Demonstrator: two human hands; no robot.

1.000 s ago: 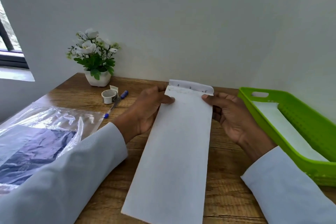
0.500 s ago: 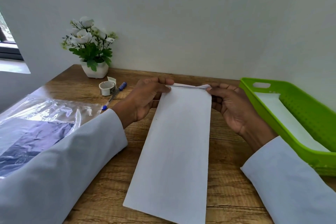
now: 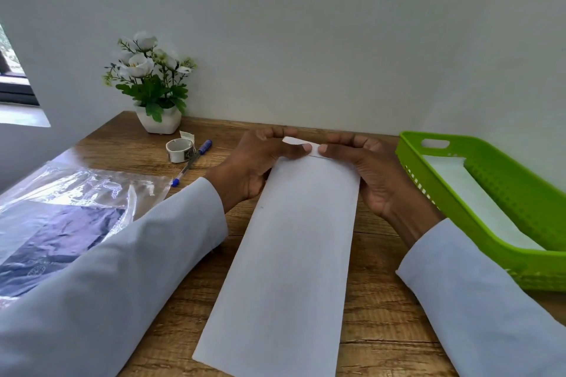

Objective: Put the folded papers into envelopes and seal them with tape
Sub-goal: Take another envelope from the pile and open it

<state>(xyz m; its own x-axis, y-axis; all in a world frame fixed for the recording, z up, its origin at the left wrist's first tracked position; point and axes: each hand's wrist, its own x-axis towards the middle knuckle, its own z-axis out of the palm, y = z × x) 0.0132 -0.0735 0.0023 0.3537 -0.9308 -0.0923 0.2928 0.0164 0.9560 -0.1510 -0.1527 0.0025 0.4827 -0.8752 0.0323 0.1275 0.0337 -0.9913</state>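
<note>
The envelope [image 3: 288,254] is lying lengthwise on the surface [image 3: 382,330] before you, its flap [image 3: 298,142] at the far end. You are pinching that end with both hands: your left hand [image 3: 254,162] and right hand [image 3: 367,168] are curling their fingers behind the flap while the thumbs are meeting on top. The tray [image 3: 520,193] is sitting just right of your right hand, holding white paper [image 3: 468,190]. Tape [image 3: 180,150], pen [image 3: 191,162] and plant [image 3: 153,82] are standing far left; a bag [image 3: 61,208] is lying at the left edge.

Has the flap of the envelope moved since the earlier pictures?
Yes. The flap stood open before; now both thumbs press it folded down onto the envelope, which lies on the table.
</note>
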